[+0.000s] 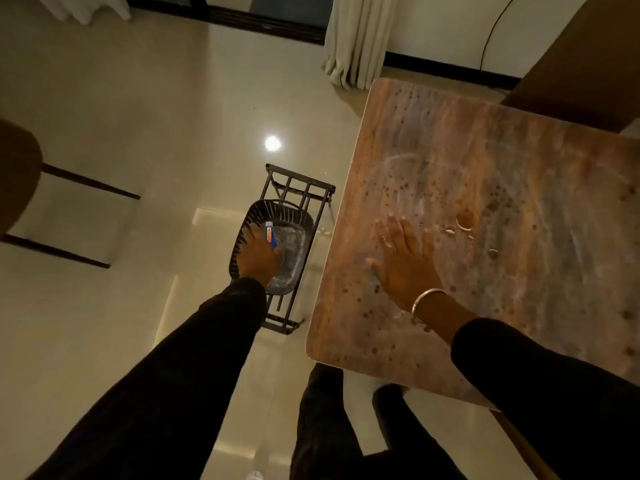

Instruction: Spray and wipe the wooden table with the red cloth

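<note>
Fingers of left hand (258, 256) hidden round spray bottle (270, 234) in basket (239, 244).

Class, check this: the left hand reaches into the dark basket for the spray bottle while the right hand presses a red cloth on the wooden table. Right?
Not quite. The head view shows the right hand flat on the wooden table, holding no cloth. The left hand does reach into the dark basket at the spray bottle.

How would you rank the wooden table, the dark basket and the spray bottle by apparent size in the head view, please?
1. wooden table
2. dark basket, lower and farther away, so it looks smaller than it is
3. spray bottle, partly covered by the left hand
</note>
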